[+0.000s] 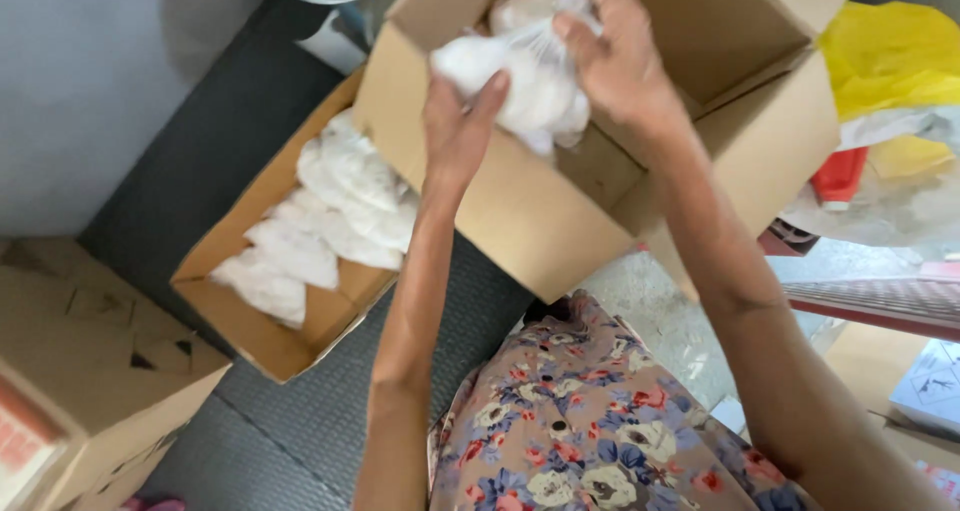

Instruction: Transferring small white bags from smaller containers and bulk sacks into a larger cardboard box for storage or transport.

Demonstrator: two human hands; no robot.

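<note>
Holding one white bag (520,81) between two hands, left hand (458,131) and right hand (620,56), over two boxes.

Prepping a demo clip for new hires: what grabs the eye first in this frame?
Top centre, both hands, left hand and right hand, grip a clear bag of white pieces over an open cardboard box. Left of it, a smaller open box holds more white bags. At the bottom, a floral-print garment stands out; a yellow plastic bag sits at upper right.
</note>
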